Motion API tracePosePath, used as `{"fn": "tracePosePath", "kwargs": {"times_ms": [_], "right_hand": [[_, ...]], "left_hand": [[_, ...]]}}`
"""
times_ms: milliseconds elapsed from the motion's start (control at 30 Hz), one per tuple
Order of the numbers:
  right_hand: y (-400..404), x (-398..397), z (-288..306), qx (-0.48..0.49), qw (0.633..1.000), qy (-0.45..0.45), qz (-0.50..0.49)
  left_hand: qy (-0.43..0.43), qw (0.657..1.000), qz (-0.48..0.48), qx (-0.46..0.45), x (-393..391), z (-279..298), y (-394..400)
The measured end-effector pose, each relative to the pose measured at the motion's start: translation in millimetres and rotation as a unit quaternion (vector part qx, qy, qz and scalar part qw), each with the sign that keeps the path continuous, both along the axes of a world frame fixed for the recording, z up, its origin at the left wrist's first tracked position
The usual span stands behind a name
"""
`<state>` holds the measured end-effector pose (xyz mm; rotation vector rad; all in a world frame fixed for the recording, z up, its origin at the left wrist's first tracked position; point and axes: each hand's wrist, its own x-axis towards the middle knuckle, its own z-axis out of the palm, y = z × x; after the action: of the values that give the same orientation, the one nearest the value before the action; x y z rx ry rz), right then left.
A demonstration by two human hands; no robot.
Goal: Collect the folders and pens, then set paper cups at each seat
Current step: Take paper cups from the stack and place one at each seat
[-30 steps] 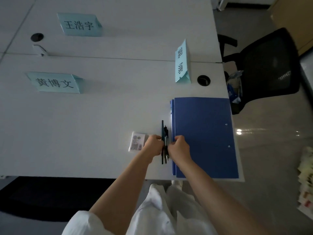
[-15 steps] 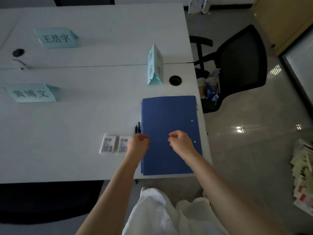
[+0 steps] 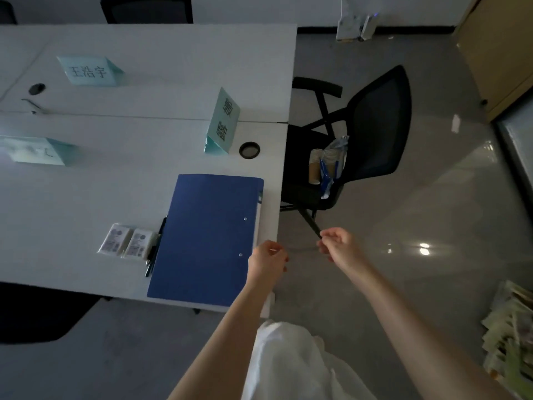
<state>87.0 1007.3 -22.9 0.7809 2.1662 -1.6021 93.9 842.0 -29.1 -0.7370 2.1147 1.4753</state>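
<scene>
A stack of blue folders (image 3: 207, 238) lies flat near the right end of the white table (image 3: 86, 197). Dark pens (image 3: 154, 249) lie along the stack's left edge. Paper cups (image 3: 323, 166) in a plastic sleeve stand on the seat of a black office chair (image 3: 375, 125) just past the table's end. My left hand (image 3: 268, 258) hovers over the table's right edge by the folders' near right corner, fingers loosely curled, holding nothing. My right hand (image 3: 337, 246) hangs over the floor to the right, also loosely curled and empty.
Two small tissue packs (image 3: 127, 241) lie left of the pens. Three teal name cards (image 3: 223, 122) (image 3: 89, 71) (image 3: 34, 150) stand on the table, with a cable hole (image 3: 249, 150) near one. Stacked papers (image 3: 513, 327) lie on the floor at right. A dark chair (image 3: 34, 313) sits at lower left.
Both hands let go of the pens beside the folders and moved right, past the table's edge. My view swung right, bringing the chair with the cups into sight.
</scene>
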Motion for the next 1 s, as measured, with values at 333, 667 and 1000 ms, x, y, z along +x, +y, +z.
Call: {"fn": "tracePosePath", "kwargs": {"times_ms": [333,667,1000], "right_hand": [[87.2,-105.0,-7.4,0.019,0.994,0.017,0.103],[136.7,-284.5,-18.9,0.029,0.968,-0.007,0.248],[165.6,-448.2,-80.9,0.115,0.907,-0.052,0.401]], "left_hand": [[0.004,1.000,0.014,-0.006,-83.8,-26.3,82.5],[-0.043,0.998,0.036,-0.013,-245.5,-51.4,140.4],[-0.151,0.933,0.261,0.197,-352.8,-111.4,165.7]]}}
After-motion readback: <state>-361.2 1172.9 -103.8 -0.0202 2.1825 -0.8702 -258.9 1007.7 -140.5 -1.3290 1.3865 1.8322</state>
